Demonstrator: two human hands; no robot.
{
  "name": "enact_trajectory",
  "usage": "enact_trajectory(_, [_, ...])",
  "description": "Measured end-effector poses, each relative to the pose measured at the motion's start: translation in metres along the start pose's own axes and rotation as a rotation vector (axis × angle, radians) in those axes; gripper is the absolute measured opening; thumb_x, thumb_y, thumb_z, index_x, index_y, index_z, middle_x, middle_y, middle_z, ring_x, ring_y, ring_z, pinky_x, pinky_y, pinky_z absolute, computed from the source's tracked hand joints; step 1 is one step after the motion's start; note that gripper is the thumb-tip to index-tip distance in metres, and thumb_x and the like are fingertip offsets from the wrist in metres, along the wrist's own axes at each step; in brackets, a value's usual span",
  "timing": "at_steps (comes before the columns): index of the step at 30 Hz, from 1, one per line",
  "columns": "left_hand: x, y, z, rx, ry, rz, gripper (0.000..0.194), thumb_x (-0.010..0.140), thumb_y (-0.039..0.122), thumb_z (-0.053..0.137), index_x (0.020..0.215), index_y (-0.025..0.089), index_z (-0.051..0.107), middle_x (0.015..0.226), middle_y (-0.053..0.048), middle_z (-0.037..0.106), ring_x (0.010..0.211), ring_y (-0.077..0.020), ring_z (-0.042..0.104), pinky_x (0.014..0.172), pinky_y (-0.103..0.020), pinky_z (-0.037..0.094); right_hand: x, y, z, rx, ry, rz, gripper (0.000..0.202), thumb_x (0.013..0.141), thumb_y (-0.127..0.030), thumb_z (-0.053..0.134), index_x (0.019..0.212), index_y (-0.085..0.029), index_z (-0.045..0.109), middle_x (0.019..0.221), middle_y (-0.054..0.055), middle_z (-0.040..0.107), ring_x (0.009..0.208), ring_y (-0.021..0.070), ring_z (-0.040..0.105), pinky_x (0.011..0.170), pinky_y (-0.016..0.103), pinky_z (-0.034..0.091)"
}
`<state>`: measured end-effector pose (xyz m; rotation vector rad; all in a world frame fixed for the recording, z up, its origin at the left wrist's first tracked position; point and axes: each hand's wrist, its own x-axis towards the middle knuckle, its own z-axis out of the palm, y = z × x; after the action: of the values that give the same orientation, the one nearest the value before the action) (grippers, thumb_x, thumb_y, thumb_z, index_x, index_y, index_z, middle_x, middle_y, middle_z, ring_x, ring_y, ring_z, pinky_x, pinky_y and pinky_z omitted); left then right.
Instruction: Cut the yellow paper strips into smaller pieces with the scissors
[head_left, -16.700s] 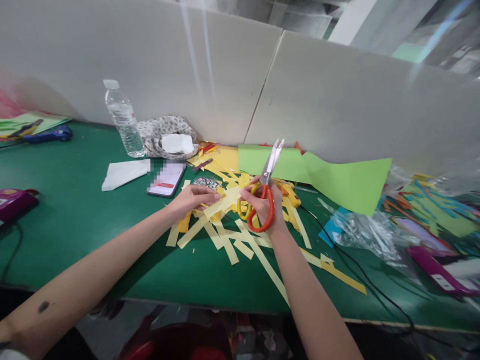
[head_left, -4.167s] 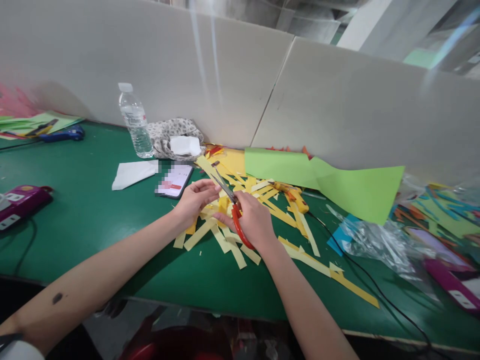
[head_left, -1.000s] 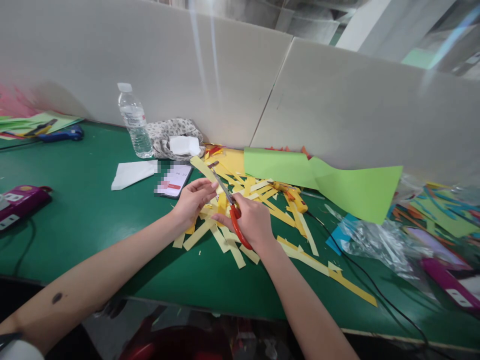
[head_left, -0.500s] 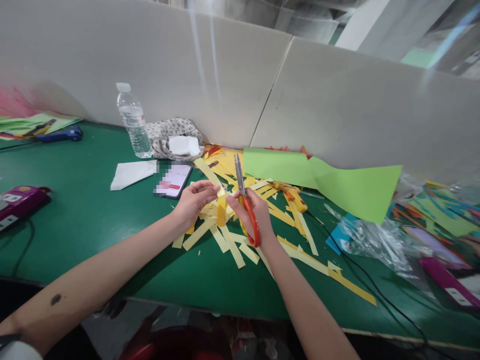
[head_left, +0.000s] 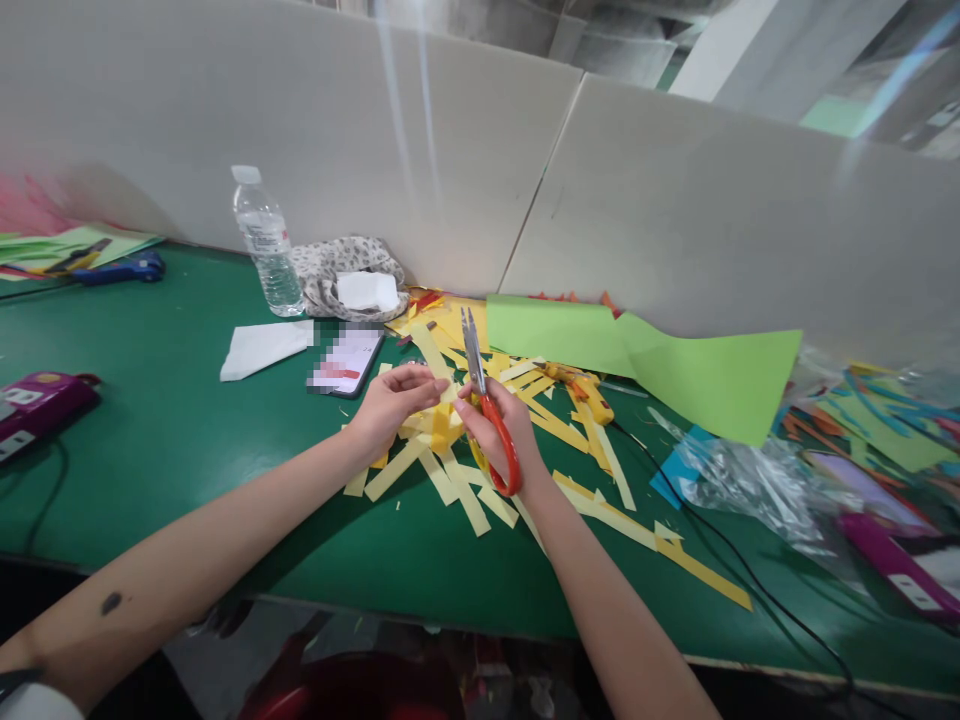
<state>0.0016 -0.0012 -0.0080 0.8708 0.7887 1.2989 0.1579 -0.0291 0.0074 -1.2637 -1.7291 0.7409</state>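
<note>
My left hand (head_left: 394, 405) pinches a pale yellow paper strip (head_left: 430, 350) whose upper end points up and away. Red-handled scissors (head_left: 501, 440) are in my right hand (head_left: 514, 430), their blades pointing up and slightly parted at the tips. The fingertips of my right hand meet the lower part of the strip, close to my left fingertips. A darker yellow piece (head_left: 441, 424) hangs just below them. Under both hands, several yellow and cream paper strips (head_left: 469, 500) lie in a loose pile on the green table (head_left: 300, 540).
Behind the hands are a water bottle (head_left: 268, 245), a patterned cloth pouch (head_left: 349, 260) and a phone (head_left: 346, 360). To the right lie a yellow glue gun (head_left: 592, 398) with a black cord, green paper (head_left: 712, 375) and clear plastic (head_left: 757, 490). A purple power strip (head_left: 41, 410) sits far left.
The strip and the fingertips of both hands have shifted slightly, and the strip's upper end has moved right. The scissors have tilted a little to the left.
</note>
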Motion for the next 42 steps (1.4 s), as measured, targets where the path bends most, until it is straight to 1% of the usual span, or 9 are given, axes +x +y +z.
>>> enact_trajectory(3, [0.0008,-0.0001,-0.0001,-0.006,-0.016,-0.049,0.023,0.057,0.022,0.079,0.073,0.015,0.065,0.069,0.0,0.066,0.061,-0.0083,0.062,0.068,-0.022,0.051,0.0004,0.0005,-0.0003,0.003,0.022,-0.013,0.016,0.077,-0.036,0.055,0.085,-0.022,0.052,0.059,-0.005,0.049,0.05,0.0103,0.046,0.05,0.024,0.039])
enact_trajectory(7, [0.0014,-0.0014,-0.0002,0.027,-0.113,-0.121,0.024,0.057,0.023,0.079,0.073,0.014,0.064,0.071,-0.001,0.067,0.069,-0.0119,0.066,0.071,-0.023,0.051,0.0011,0.0005,-0.0001,0.008,0.066,-0.012,0.017,0.078,-0.036,0.054,0.088,-0.022,0.053,0.06,-0.004,0.051,0.051,0.0103,0.047,0.051,0.023,0.039])
enact_trajectory(12, [0.003,-0.0044,-0.0025,0.05,-0.129,-0.056,0.022,0.06,0.025,0.078,0.071,0.014,0.063,0.069,-0.001,0.069,0.069,-0.0121,0.066,0.074,-0.025,0.051,0.0004,-0.0022,-0.0009,-0.06,0.088,-0.047,0.017,0.075,-0.035,0.057,0.084,-0.021,0.055,0.057,-0.005,0.05,0.049,0.0098,0.045,0.05,0.023,0.037])
enact_trajectory(15, [0.0044,-0.0049,-0.0035,0.055,-0.104,-0.014,0.021,0.061,0.026,0.077,0.072,0.014,0.063,0.07,-0.001,0.069,0.068,-0.0115,0.065,0.074,-0.026,0.05,0.0002,-0.0025,-0.0012,-0.224,0.11,-0.086,0.02,0.074,-0.038,0.057,0.085,-0.022,0.055,0.059,-0.004,0.053,0.052,0.0112,0.048,0.053,0.023,0.037])
enact_trajectory(19, [0.0056,-0.0039,-0.0032,0.019,-0.056,0.019,0.021,0.062,0.026,0.077,0.071,0.015,0.062,0.072,-0.001,0.069,0.069,-0.0112,0.065,0.076,-0.026,0.05,0.0012,0.0,0.0001,-0.514,0.149,-0.182,0.033,0.076,-0.048,0.053,0.094,-0.02,0.053,0.077,0.003,0.061,0.067,0.0161,0.054,0.061,0.027,0.038])
enact_trajectory(21, [0.006,-0.0033,-0.0031,-0.001,-0.03,0.022,0.022,0.061,0.026,0.077,0.07,0.015,0.061,0.072,-0.001,0.069,0.07,-0.0114,0.065,0.077,-0.027,0.049,0.0018,0.0018,0.001,-0.642,0.137,-0.248,0.039,0.078,-0.052,0.049,0.096,-0.018,0.052,0.083,0.006,0.061,0.073,0.0187,0.055,0.064,0.029,0.037])
enact_trajectory(24, [0.0065,-0.0027,-0.0033,-0.016,-0.005,0.034,0.024,0.06,0.027,0.078,0.07,0.015,0.06,0.07,0.0,0.068,0.07,-0.0116,0.064,0.077,-0.027,0.049,0.0021,0.0038,0.0017,-0.754,0.099,-0.282,0.042,0.08,-0.056,0.044,0.094,-0.018,0.051,0.083,0.007,0.059,0.075,0.0199,0.053,0.067,0.03,0.035])
enact_trajectory(31, [0.0069,-0.0036,-0.0037,-0.008,0.014,0.053,0.022,0.061,0.027,0.077,0.07,0.014,0.062,0.071,-0.001,0.067,0.068,-0.0109,0.063,0.075,-0.026,0.049,0.0017,0.0046,0.0019,-0.805,0.072,-0.302,0.045,0.083,-0.06,0.037,0.093,-0.018,0.051,0.08,0.007,0.058,0.073,0.0196,0.053,0.068,0.031,0.033])
enact_trajectory(42, [0.0078,-0.0037,-0.0048,-0.011,-0.001,0.078,0.02,0.061,0.027,0.077,0.069,0.015,0.063,0.07,-0.001,0.068,0.07,-0.0122,0.065,0.079,-0.028,0.049,0.0018,0.0037,0.0022,-0.834,0.062,-0.298,0.045,0.084,-0.059,0.036,0.094,-0.018,0.052,0.08,0.006,0.06,0.073,0.0187,0.054,0.068,0.031,0.034])
